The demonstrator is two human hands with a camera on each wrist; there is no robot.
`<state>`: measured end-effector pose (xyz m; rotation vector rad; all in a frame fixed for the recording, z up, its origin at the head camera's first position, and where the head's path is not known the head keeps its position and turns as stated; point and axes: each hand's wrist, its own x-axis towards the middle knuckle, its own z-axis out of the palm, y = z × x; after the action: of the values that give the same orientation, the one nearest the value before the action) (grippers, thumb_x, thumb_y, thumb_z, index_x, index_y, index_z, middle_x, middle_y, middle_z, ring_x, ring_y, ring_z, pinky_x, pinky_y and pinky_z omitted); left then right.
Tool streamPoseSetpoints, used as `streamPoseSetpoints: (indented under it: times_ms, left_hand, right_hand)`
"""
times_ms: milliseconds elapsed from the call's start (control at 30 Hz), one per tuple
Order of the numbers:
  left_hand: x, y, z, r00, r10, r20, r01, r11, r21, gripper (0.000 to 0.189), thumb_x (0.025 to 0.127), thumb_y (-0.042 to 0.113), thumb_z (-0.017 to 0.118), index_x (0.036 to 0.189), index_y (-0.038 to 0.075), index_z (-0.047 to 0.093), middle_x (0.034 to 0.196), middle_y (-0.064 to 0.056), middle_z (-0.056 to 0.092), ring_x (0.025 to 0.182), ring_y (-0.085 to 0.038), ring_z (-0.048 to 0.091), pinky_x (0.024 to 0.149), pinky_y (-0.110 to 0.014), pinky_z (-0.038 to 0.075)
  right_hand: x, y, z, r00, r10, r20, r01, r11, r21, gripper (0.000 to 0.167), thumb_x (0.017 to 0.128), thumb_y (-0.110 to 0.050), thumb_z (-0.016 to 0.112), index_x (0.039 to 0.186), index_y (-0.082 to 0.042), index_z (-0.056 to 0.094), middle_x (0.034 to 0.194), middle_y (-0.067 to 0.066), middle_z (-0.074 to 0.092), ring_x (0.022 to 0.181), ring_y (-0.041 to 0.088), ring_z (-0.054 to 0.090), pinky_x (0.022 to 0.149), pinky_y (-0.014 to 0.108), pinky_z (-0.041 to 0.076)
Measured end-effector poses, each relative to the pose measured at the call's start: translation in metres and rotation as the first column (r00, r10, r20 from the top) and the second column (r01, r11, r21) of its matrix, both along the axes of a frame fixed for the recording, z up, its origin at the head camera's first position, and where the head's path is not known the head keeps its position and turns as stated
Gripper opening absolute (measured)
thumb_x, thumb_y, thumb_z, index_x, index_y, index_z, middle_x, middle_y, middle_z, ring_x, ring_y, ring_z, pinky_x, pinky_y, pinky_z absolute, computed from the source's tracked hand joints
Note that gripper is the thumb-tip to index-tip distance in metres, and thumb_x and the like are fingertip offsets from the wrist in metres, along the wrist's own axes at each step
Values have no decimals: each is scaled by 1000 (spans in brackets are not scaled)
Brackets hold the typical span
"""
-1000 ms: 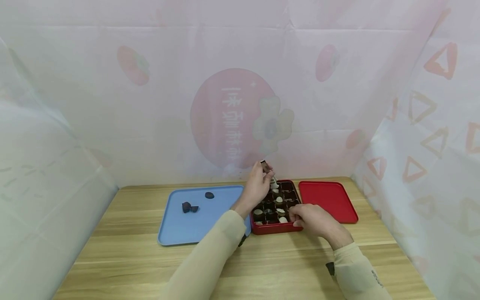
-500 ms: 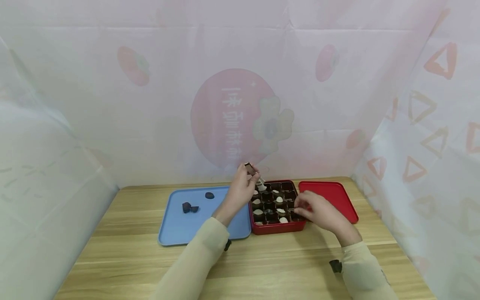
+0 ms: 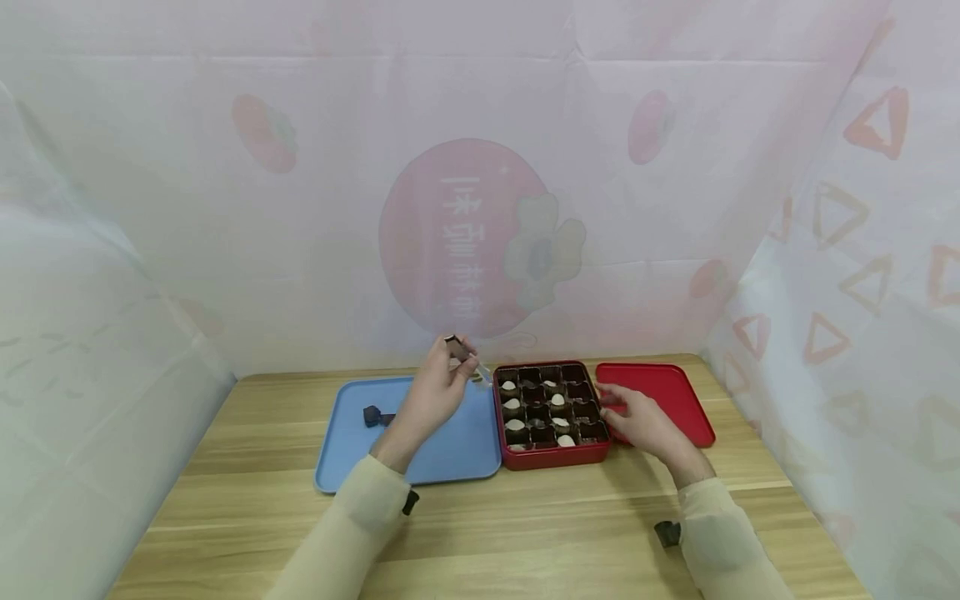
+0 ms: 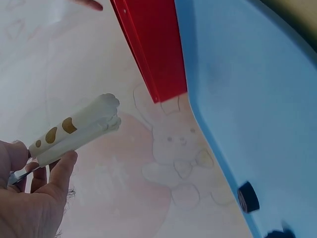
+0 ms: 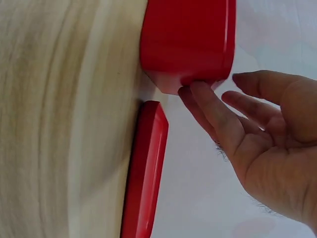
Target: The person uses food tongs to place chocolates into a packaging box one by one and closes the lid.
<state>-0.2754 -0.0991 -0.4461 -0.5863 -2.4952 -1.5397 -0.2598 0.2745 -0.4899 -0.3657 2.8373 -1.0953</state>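
In my left hand is a pair of tongs, white with gold spots and paw-shaped tips. Thumb and fingers pinch its rear end. The tips lie close together over the right part of the blue tray, with nothing visible between them. My right hand is at the right wall of a red box, its extended fingertips right against the corner in the right wrist view. Inside, a dark compartment insert holds several white-topped chocolates. On the tray lie dark chocolates, partly hidden by my left arm.
A flat red lid lies on the wooden table right of the box, behind my right hand. The tray stands directly beside the box's left wall. A printed white cloth encloses the table at the back and sides.
My left hand has moved left with the tongs, from over the box to over the tray. The right hand has drawn back from the compartments to the box's right side, its fingers straighter.
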Motion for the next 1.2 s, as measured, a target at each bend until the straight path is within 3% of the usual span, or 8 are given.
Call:
streamPoseSetpoints:
  times_ms: [100,233,567,733,967,1033,1100,1200]
  left_hand:
    - [3,-16,0,1000,4,-9,-5,1000,-15,6,123,10,58,121,5,55,153,-21,57,151,-41,64,126,-52,64]
    - [6,-37,0,1000,11,-28,-12,1000,-29,7,122,7,59,119,5,54,150,-18,57,149,-42,64,124,-56,64]
    - [4,-79,-7,991,118,-68,-122,991,-62,4,121,0,57,126,-1,57,146,-25,62,144,-47,66,120,-69,64]
    - [-5,-91,-14,984,172,-51,-176,978,-108,14,121,-1,56,135,-1,59,142,-25,67,140,-47,67,118,-69,64]
    - [-28,-101,-27,991,136,8,-132,978,-163,16,123,1,53,136,-3,60,141,-28,69,149,-50,64,127,-69,58]
    - [-35,-102,-30,992,127,27,-121,977,-174,17,124,4,52,138,-2,59,143,-28,69,152,-51,63,130,-69,56]
    - [-41,-102,-32,992,118,40,-109,979,-174,18,124,5,52,139,-3,59,144,-29,68,153,-51,63,132,-69,54]
    - [-46,-101,-34,993,100,63,-89,982,-166,19,124,3,50,140,-4,58,145,-29,67,152,-51,63,133,-71,52]
  right_hand:
    - [0,-1,-3,999,11,46,-11,1000,11,56,115,-3,68,168,6,56,151,31,75,96,27,77,68,24,54]
    - [1,-1,-3,997,9,78,-10,1000,13,54,115,-1,67,167,9,56,144,32,78,84,18,74,67,23,58]
    - [1,-2,-3,997,44,68,-46,998,35,53,116,1,65,167,11,55,138,34,80,85,17,77,69,27,66]
    - [1,-1,-3,997,45,60,-48,998,43,53,116,1,65,167,11,55,137,33,81,84,18,78,69,27,65]
    - [2,1,-2,997,54,59,-57,997,45,52,116,0,66,166,12,55,140,35,79,92,20,81,71,26,66]
    - [2,2,-2,997,57,50,-60,997,55,52,116,0,67,166,12,55,131,30,83,87,18,78,70,26,63]
    - [2,2,-2,997,58,42,-61,996,68,52,116,-1,67,166,11,56,112,20,84,78,15,72,68,24,59]
    - [1,2,-2,998,59,34,-61,995,83,52,117,-2,67,166,10,56,88,6,71,71,11,62,65,24,53]
